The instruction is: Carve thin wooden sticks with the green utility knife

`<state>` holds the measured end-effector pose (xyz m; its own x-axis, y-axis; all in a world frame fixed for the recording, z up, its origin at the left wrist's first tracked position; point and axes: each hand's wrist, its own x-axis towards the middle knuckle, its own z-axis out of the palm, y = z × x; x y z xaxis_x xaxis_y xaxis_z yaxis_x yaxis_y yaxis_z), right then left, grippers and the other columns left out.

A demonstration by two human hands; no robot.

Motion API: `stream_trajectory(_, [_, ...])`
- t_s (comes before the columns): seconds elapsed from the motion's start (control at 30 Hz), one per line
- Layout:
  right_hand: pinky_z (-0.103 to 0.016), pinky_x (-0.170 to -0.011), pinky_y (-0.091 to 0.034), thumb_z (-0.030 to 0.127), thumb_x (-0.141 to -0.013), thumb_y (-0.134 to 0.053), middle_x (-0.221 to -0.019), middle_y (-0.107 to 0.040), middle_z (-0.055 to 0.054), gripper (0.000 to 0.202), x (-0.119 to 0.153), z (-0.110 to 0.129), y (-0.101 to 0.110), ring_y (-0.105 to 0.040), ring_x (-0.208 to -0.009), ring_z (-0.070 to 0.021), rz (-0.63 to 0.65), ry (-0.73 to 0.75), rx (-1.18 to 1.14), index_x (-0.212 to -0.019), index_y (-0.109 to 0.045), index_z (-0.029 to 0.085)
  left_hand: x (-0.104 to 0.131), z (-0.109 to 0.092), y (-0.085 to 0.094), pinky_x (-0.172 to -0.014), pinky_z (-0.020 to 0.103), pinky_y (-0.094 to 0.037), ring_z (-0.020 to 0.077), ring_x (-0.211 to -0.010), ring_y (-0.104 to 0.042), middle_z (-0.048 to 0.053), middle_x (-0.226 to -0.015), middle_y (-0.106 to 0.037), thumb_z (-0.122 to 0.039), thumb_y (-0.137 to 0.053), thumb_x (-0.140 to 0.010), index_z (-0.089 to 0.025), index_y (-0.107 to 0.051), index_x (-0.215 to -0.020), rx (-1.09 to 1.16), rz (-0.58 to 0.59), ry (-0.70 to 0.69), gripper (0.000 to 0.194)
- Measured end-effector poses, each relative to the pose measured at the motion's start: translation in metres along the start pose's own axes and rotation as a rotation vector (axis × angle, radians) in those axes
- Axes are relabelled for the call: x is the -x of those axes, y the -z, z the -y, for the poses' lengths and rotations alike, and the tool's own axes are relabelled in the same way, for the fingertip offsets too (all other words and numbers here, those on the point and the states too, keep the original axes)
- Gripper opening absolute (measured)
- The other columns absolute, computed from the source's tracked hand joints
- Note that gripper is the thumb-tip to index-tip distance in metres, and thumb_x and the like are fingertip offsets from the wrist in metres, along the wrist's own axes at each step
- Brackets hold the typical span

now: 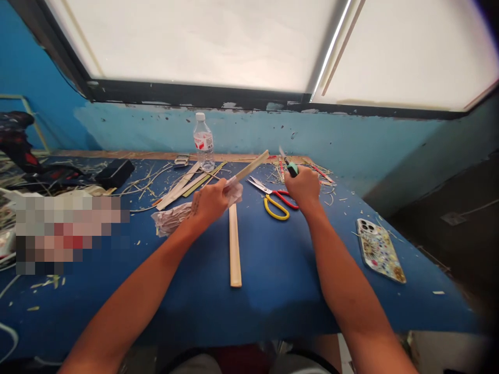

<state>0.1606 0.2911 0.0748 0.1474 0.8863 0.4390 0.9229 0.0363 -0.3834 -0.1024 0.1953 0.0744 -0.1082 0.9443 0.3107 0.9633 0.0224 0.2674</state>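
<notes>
Right now, the person's left hand (208,201) is closing firmly around a pale wooden strip (252,165), with a crumpled wrap (235,193) bunching at the fingers; what the wrap is made of, one cannot tell. The strip's free end is rising clear of the table (280,270), slanting toward the far edge. The right hand (305,187), curled into a fist, is gripping a green-handled knife (292,169), its blurred blade pointing toward the far edge, apart from the strip.

Between the hands, scissors (277,207) with one yellow and one red handle are lying with their blades slightly parted. A second strip (235,254) is running from below the left hand toward the near edge of the surface, stopping short of it. A water bottle (203,144) is standing near the far edge, and a phone (380,249) is lying by the right edge, back upward.
</notes>
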Motion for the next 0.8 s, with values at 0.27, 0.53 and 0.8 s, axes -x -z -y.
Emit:
stream_trajectory(0.27, [-0.035,-0.076,-0.048,0.029,-0.088,-0.055,-0.092,-0.076,-0.015,0.024,0.019,0.021,-0.003,-0.071,-0.09,-0.0297,0.156,0.079,0.107,-0.095,-0.077,0.02,0.012,-0.012,-0.003,-0.069,0.03,-0.035,0.0277,-0.087,-0.072,0.012,-0.097,-0.078,-0.059,-0.04,-0.102,-0.025,-0.067,-0.111,-0.057,0.04,-0.079,0.045])
stream_trajectory(0.53, [-0.044,-0.083,-0.052,0.032,-0.086,-0.065,-0.108,-0.074,-0.026,0.036,-0.02,-0.037,-0.001,-0.071,-0.101,-0.0375,0.097,-0.317,0.117,-0.113,-0.077,0.012,0.013,-0.023,-0.001,-0.069,0.031,-0.035,0.029,-0.088,-0.072,0.012,-0.092,-0.077,-0.068,-0.041,-0.099,-0.024,-0.067,-0.106,0.014,0.036,-0.04,0.052])
stream_trajectory(0.8, [-0.038,-0.08,-0.05,0.038,-0.089,-0.058,-0.099,-0.076,-0.019,0.032,-0.016,-0.02,-0.011,-0.071,-0.097,-0.0322,0.05,-0.166,0.018,-0.104,-0.078,0.018,-0.002,-0.001,-0.018,-0.066,0.031,-0.03,0.0274,-0.087,-0.072,0.011,-0.095,-0.079,-0.066,-0.043,-0.098,-0.026,-0.069,-0.101,0.072,0.016,-0.053,0.048])
